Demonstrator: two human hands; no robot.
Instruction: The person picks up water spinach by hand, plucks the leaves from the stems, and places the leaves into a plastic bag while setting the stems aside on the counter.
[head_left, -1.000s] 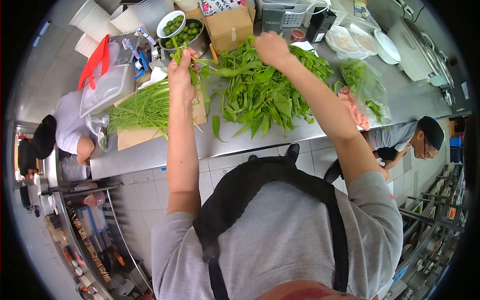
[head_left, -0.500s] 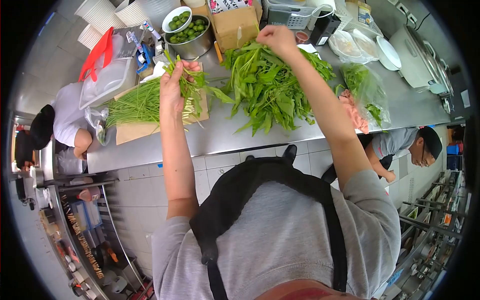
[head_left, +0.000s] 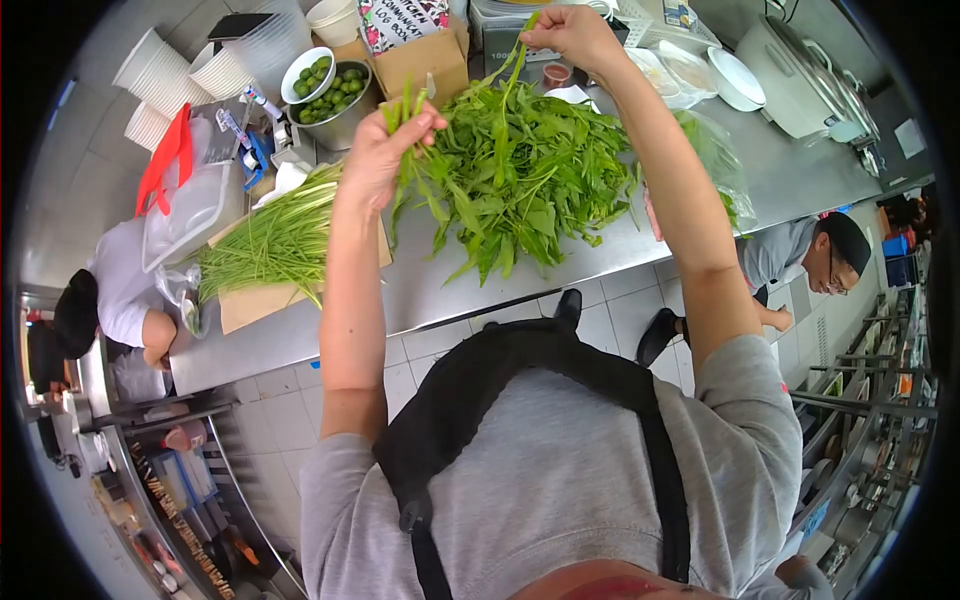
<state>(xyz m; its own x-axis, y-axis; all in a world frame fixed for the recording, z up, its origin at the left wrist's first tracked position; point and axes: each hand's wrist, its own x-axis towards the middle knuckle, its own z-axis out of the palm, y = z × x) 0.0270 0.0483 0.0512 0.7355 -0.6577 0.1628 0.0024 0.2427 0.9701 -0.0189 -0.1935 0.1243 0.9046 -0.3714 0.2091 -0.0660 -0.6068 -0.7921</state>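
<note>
My left hand is closed round a small bunch of leafy green stems, whose cut ends stick up above the thumb. Higher and to the right, my right hand pinches the top of a long green stem. That stem hangs down into a big heap of leafy greens on the steel table. To the left of my left forearm, thin green stalks lie on a brown board.
Behind are a metal pot with a white bowl of green limes, and a cardboard box. A clear bag of greens lies right. One person is at the right, another at the left.
My right hand has risen, drawing a long stem up from the heap. My left hand, still holding its bunch, has moved closer to the heap. The camera view has shifted a little.
</note>
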